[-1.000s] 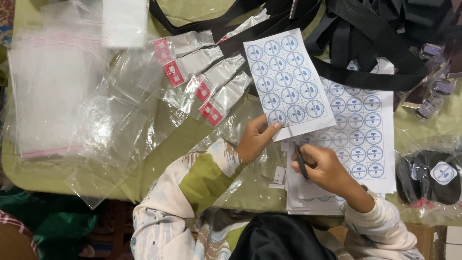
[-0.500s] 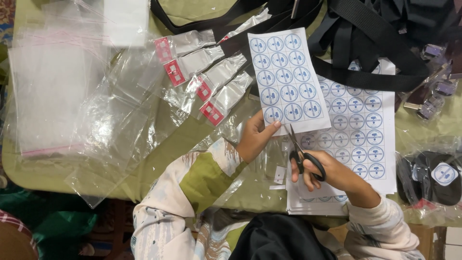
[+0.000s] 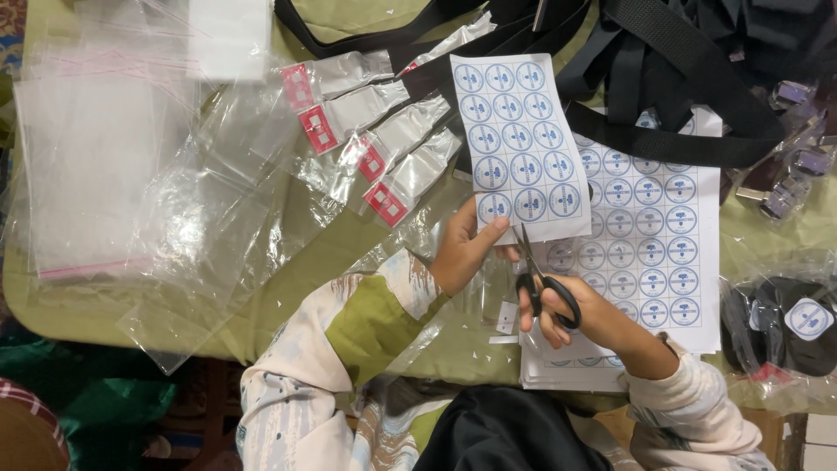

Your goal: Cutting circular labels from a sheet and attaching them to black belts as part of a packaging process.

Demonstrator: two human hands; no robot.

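Left hand [image 3: 464, 251] pinches the near edge of a sticker sheet [image 3: 521, 144], white with rows of blue round labels, held just above the tabletop [image 3: 288, 253], centre. Right hand [image 3: 571, 314], grip closed through the black handles of scissors [image 3: 542, 277]; blades point far, tips at the sheet's near edge. A larger sheet of the same labels [image 3: 658, 235] lies flat to the right. Clear plastic bags [image 3: 131, 174] spread at left. Black straps [image 3: 663, 78] piled far right.
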